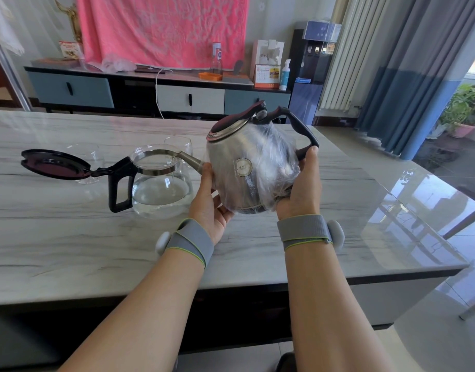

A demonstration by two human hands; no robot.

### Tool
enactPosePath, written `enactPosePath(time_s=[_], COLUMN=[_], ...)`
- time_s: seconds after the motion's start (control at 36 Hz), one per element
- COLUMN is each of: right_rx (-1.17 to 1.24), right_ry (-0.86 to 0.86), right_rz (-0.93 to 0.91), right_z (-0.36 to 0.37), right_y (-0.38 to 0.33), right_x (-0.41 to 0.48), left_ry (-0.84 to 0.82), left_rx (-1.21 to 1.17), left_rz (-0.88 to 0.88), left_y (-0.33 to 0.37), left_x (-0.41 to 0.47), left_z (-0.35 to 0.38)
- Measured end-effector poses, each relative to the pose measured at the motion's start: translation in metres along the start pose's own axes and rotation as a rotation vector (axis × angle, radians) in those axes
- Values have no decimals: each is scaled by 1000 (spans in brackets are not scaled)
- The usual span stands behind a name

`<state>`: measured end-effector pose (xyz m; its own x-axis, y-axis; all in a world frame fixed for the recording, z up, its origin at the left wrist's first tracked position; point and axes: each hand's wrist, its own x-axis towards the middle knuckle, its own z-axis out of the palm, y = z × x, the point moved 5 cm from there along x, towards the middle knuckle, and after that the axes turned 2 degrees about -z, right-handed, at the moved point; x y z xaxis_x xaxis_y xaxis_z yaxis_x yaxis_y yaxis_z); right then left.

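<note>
A steel kettle [247, 162] wrapped in clear plastic film is tilted to the left above the marble table [70, 237]. Its spout [189, 158] reaches over the open mouth of a glass pot [161, 189] that holds some clear water. The glass pot has a black handle, and its dark lid [54, 163] is flipped open to the left. My left hand [209, 202] cups the kettle's lower left side, thumb near the spout's base. My right hand [300, 189] holds its lower right side, thumb resting against the dark handle [300, 130].
Two clear glass cups [178, 145] [89, 157] stand behind the pot. The table's right edge [418, 200] drops to a shiny tiled floor. Beyond the table are a low sideboard [150, 89], a water dispenser [311, 71], curtains and potted plants [464, 111].
</note>
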<state>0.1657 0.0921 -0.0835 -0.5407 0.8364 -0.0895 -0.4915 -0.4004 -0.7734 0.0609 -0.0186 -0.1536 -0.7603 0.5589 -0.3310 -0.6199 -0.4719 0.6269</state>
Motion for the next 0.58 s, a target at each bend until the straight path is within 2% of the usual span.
enactPosePath(time_s=[0.58], right_rx=[0], right_ry=[-13], right_rz=[20], right_z=[-1], right_y=[1], right_x=[2], left_ry=[-2], left_rx=[5], left_rz=[2], left_y=[0], left_x=[-2], left_z=[2])
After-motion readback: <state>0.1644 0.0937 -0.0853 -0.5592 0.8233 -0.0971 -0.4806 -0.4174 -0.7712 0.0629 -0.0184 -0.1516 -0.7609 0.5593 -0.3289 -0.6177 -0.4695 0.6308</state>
